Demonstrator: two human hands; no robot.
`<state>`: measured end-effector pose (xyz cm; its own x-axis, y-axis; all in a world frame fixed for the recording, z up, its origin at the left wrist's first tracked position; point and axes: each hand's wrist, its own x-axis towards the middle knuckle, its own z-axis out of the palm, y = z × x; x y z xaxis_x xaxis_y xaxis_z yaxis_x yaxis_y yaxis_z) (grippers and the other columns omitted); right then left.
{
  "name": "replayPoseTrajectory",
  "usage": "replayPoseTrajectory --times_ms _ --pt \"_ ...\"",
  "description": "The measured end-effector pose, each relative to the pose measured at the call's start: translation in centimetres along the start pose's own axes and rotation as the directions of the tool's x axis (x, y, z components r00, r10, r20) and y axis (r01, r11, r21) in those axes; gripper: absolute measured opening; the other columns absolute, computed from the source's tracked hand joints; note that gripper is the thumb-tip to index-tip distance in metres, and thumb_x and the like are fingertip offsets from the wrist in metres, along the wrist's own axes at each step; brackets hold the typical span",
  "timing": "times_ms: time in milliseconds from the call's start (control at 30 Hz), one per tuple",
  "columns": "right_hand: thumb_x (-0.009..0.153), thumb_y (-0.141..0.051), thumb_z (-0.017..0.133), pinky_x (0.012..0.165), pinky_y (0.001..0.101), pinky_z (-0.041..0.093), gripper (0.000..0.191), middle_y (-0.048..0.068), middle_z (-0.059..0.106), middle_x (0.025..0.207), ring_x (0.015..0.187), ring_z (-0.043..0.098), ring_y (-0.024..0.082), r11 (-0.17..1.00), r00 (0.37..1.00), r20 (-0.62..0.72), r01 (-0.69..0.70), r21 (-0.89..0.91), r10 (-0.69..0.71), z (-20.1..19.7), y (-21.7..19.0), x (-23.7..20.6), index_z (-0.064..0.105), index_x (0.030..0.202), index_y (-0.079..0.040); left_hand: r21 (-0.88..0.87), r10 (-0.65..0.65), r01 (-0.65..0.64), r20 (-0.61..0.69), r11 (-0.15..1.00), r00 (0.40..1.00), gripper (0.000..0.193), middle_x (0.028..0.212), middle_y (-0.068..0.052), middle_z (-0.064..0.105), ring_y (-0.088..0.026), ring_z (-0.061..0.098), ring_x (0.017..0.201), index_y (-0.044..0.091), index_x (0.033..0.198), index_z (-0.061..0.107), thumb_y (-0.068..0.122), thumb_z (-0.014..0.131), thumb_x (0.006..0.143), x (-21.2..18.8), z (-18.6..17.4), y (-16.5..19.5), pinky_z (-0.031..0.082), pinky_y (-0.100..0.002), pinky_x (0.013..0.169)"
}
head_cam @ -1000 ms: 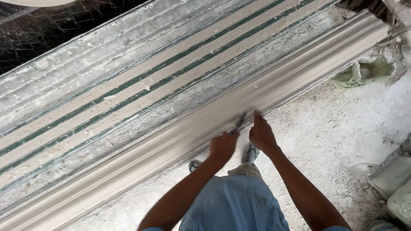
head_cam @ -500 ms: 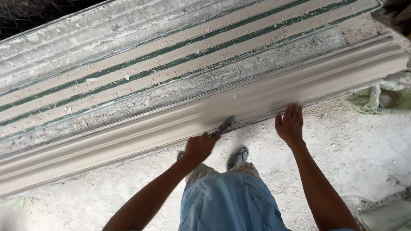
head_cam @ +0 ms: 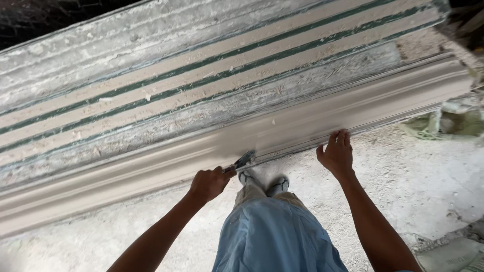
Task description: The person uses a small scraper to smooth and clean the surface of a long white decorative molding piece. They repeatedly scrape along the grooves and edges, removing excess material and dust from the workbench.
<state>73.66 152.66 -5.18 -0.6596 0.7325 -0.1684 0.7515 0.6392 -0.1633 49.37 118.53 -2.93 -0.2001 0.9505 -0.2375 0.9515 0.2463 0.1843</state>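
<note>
The long moulding [head_cam: 302, 126] runs from 8 to 2 o'clock, just ahead of both hands. The left hand [head_cam: 209, 184] is fisted around a small scraper [head_cam: 243, 160] whose blade touches the moulding's lower edge; the right hand [head_cam: 335, 153], at 3 o'clock from it, rests open and flat there.

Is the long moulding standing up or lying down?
Lying down. The long plaster moulding stretches flat along the workbench; the right hand presses its edge, and the left hand holds a small scraper against it.
</note>
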Motion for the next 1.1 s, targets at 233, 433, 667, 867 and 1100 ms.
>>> replayPoseTrajectory --times_ms 233,433,667,867,1100 --pt "0.091 -0.027 0.058 0.116 0.056 0.034 0.074 0.032 0.025 0.163 0.154 0.021 0.044 0.999 0.999 0.019 -0.048 0.006 0.048 -0.5 0.7 0.1 0.035 0.153 0.006 -0.083 0.042 -0.052 -0.117 0.995 0.992 0.039 0.087 -0.013 0.069 -0.029 0.072 0.065 0.024 0.134 0.063 0.018 0.059 0.095 7.9 0.1 7.6 0.056 -0.044 0.048" --pt "0.085 -0.014 0.056 0.121 0.0499 0.032 0.072 0.025 0.031 0.164 0.155 0.026 0.038 0.998 1.0 0.002 -0.031 0.052 0.031 -1.0 1.5 -0.6 0.04 0.153 0.001 -0.098 0.023 -0.017 0.058 0.995 0.998 0.04 0.091 -0.016 0.068 -0.03 0.074 0.069 0.023 0.137 0.06 0.019 0.057 0.097 5.7 1.2 5.9 0.059 -0.044 0.05" --pt "0.082 -0.007 0.057 0.124 0.0458 0.026 0.074 0.02 0.033 0.164 0.154 0.025 0.036 0.99 0.998 0.05 -0.046 0.132 0.04 -2.0 2.2 -0.4 0.039 0.154 -0.002 -0.247 0.04 -0.067 -0.114 0.967 0.993 0.021 0.09 -0.018 0.07 -0.035 0.074 0.074 0.012 0.112 0.069 0.02 0.053 0.1 14.2 -0.2 14.8 0.058 -0.05 0.057" --pt "0.083 -0.006 0.057 0.121 0.0454 0.031 0.08 0.016 0.047 0.156 0.148 0.034 0.037 0.957 0.993 0.055 -0.115 0.265 0.104 -1.4 4.4 -0.6 0.028 0.158 -0.004 -0.171 0.055 -0.07 -0.088 0.983 0.995 0.022 0.086 -0.016 0.069 -0.033 0.072 0.07 0.014 0.114 0.07 0.019 0.054 0.1 11.6 -0.2 12.0 0.057 -0.049 0.053" --pt "0.086 -0.007 0.059 0.111 0.0473 0.039 0.075 0.017 0.063 0.139 0.136 0.049 0.038 0.977 0.991 -0.125 0.079 0.196 -0.055 0.3 6.1 -0.3 0.03 0.155 0.001 -0.123 0.047 -0.039 0.06 0.992 0.997 0.042 0.083 -0.015 0.067 -0.032 0.072 0.066 0.025 0.139 0.061 0.016 0.054 0.098 14.2 -1.6 13.3 0.057 -0.048 0.052"
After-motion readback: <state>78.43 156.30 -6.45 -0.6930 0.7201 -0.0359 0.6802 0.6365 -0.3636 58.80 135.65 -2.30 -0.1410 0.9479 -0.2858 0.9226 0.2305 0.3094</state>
